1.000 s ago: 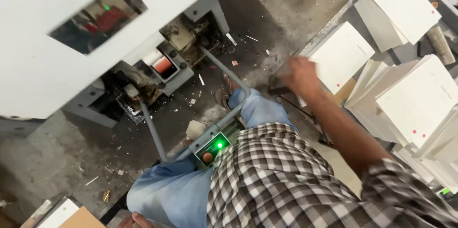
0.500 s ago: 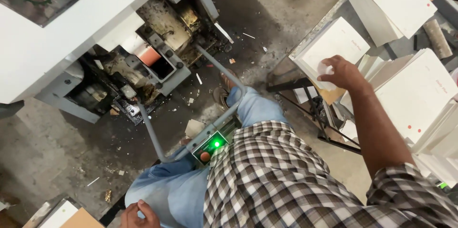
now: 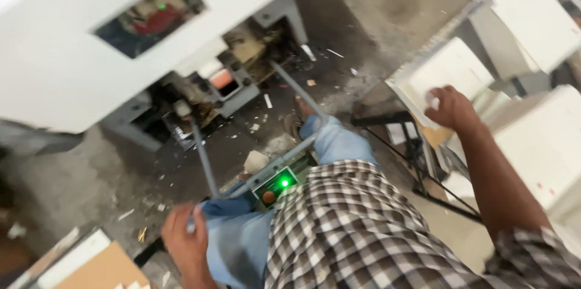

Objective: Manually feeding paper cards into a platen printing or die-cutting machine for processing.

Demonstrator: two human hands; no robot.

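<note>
My right hand (image 3: 451, 107) closes its grip on a white sheet (image 3: 445, 74), flat and plain, atop a stack right of the white machine (image 3: 72, 41). My left hand (image 3: 184, 240) grips a grey frame bar (image 3: 203, 159) below the machine.

Right arm extended forward and to the right, elbow nearly straight, forearm bare, checked sleeve ending near the elbow. Right hand (image 3: 451, 107) seen from the back, wrist slightly bent, fingers curled down and closed around something white; only a small part shows at the knuckles. Left arm down and close to the body, mostly out of view. Left hand (image 3: 184, 240) low beside the left thigh, back toward the camera, fingers loosely curled; grip state blurred, cannot tell. Hands well apart.
</note>
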